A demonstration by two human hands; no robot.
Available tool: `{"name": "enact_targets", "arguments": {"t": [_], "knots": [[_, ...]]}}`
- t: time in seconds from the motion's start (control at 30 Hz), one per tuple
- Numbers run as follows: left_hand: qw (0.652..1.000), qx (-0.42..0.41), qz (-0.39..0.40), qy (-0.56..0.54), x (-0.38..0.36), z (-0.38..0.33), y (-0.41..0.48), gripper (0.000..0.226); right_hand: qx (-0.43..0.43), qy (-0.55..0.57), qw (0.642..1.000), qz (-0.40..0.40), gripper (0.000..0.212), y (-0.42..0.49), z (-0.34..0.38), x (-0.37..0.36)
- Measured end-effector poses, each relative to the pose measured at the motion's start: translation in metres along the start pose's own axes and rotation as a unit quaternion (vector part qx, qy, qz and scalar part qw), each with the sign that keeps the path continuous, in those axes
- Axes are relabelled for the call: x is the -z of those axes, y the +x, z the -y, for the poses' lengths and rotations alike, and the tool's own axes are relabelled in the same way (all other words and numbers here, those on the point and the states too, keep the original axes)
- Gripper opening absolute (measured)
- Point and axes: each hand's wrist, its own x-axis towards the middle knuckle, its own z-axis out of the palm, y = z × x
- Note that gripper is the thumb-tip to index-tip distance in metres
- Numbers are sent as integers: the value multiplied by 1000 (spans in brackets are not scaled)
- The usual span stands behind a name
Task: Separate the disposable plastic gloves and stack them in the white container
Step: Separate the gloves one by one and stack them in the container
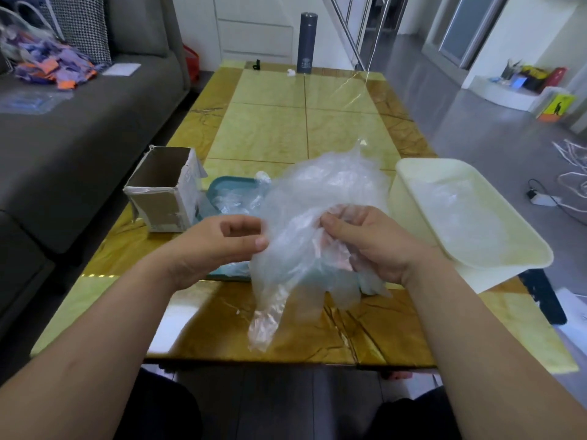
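Forearms reach in: left hand (222, 239) pinches and right hand (374, 246) grips crumpled clear plastic glove clump (317, 201), held just left of rectangular white plastic container (409, 198). Risk: films cling, so two gloves may peel off together.

Bare forearms (104, 315) lead to the left hand (219, 246) and right hand (371, 246), with dark trousers (158, 411) worn below.

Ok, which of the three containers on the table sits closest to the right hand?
The white container, just beyond the right hand; the teal tray and cardboard box sit toward the left.
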Motion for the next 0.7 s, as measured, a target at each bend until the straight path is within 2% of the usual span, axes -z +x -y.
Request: {"name": "enact_targets", "arguments": {"t": [0.07, 0.13, 0.2, 0.33, 0.37, 0.53, 0.6, 0.7], "knots": [[997, 0, 51, -54, -7, -2, 0, 79, -7, -1, 999, 39, 22, 0, -1, -3], [993, 16, 93, -67, -15, -5, -2, 56, -5, 9, 999, 46, 19, -3, 1, -5], [994, 22, 77, -75, -22, -7, -2, 33, -9, 14, 999, 36, 22, -5, 7, -8], [989, 10, 0, -150, -23, -11, 0, 33, -51, 14, 999, 13, 50, -13, 20, -5], [987, 11, -8, -162, -24, -14, 0, 33, -54, 8, 999, -2, 51, -17, 25, -2], [985, 9, -20, -169, -49, -45, 9, 29, -12, -45, 992, -114, 24, -26, 46, 11], [986, 4, -31, -165, -66, -64, 21, 29, 0, -77, 984, -160, 22, -28, 56, 24], [990, -4, -62, -130, -92, -91, 48, 15, 10, -123, 966, -226, 24, -32, 77, 54]]}}
